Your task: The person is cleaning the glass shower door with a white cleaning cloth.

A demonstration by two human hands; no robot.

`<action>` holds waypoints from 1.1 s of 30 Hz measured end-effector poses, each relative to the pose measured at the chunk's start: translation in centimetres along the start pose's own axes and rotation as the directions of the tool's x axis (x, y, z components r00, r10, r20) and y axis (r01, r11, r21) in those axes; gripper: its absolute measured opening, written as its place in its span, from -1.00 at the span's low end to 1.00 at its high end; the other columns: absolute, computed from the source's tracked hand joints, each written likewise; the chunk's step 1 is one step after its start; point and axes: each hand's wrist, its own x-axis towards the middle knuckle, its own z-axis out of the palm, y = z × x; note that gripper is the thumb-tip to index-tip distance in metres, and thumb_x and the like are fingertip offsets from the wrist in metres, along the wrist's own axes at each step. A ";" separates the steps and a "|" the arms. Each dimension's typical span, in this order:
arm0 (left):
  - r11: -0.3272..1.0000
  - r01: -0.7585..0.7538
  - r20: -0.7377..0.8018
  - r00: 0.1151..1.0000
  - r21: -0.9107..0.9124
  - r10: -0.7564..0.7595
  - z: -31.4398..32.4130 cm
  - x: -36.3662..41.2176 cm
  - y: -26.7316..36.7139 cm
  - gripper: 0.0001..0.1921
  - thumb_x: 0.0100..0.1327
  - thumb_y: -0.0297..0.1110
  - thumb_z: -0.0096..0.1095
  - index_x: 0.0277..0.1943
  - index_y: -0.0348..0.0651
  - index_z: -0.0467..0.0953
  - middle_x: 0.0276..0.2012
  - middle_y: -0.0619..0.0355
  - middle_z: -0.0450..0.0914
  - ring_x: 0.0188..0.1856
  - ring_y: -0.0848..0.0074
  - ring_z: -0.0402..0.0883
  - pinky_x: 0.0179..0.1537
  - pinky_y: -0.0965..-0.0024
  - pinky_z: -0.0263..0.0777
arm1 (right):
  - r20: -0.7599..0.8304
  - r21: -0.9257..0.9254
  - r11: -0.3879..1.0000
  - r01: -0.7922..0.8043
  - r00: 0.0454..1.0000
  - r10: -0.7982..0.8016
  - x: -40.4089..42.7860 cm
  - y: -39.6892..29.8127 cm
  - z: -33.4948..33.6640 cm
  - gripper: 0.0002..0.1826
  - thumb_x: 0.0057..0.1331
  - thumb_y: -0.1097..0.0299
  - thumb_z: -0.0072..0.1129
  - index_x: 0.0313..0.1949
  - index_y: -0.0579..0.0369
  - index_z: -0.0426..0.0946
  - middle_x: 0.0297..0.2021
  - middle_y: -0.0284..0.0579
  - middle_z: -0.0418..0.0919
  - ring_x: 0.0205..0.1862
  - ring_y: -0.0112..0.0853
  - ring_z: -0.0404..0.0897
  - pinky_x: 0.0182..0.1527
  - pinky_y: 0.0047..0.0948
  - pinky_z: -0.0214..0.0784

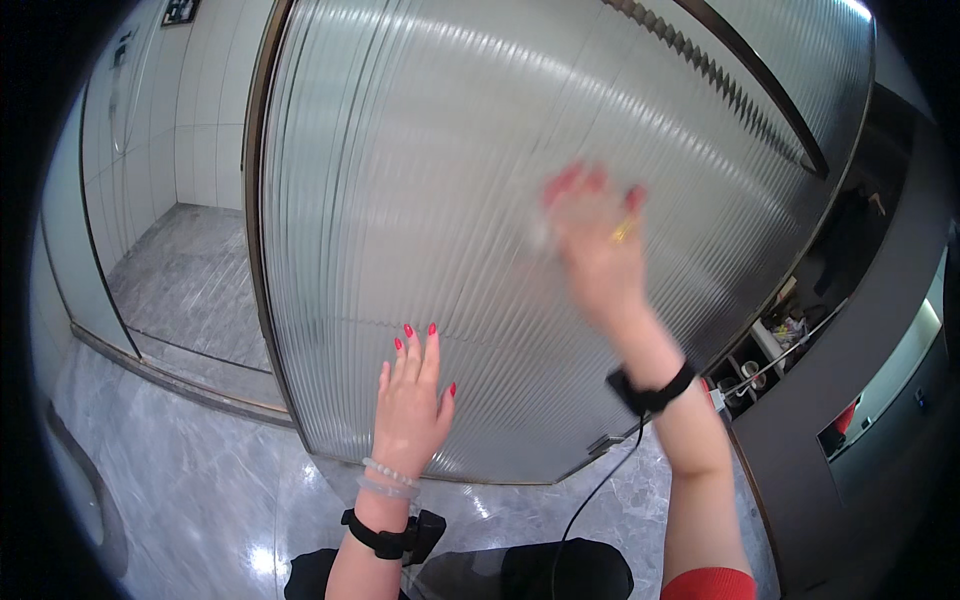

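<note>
A fluted glass panel [480, 247] in a dark metal frame stands before me. My left hand [409, 401] is in front of its lower part, back of the hand up, fingers extended and a little apart, with nothing in it. Whether its fingertips touch the glass I cannot tell. Higher and to the right, my right hand [600, 240] is raised at the glass and blurred. A yellow ring [624, 229] sits on one of its fingers. A faint whitish patch shows beside this hand; its palm side is hidden, so whether it holds something is unclear.
A shower stall [180, 247] with grey floor tiles opens at left. A long dark handle [757, 67] crosses the glass at upper right. Shelves with small items [787, 330] stand at right beside a dark wall [832, 337]. A black cable [592, 499] hangs from my right wrist strap.
</note>
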 end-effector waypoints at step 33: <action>0.896 0.442 -0.437 0.817 0.054 -0.376 -2.9 0.7 -4.5 -0.36 0.19 -0.42 0.07 0.30 -0.46 0.07 0.28 -0.32 0.11 0.32 -0.11 0.11 0.29 -0.25 -0.12 | -0.643 0.204 0.978 0.037 0.758 0.106 16.9 -5.9 -5.4 -0.44 0.35 0.40 -0.10 0.35 -0.12 0.18 0.39 -0.06 0.08 0.45 -0.14 -0.04 0.41 0.10 -0.37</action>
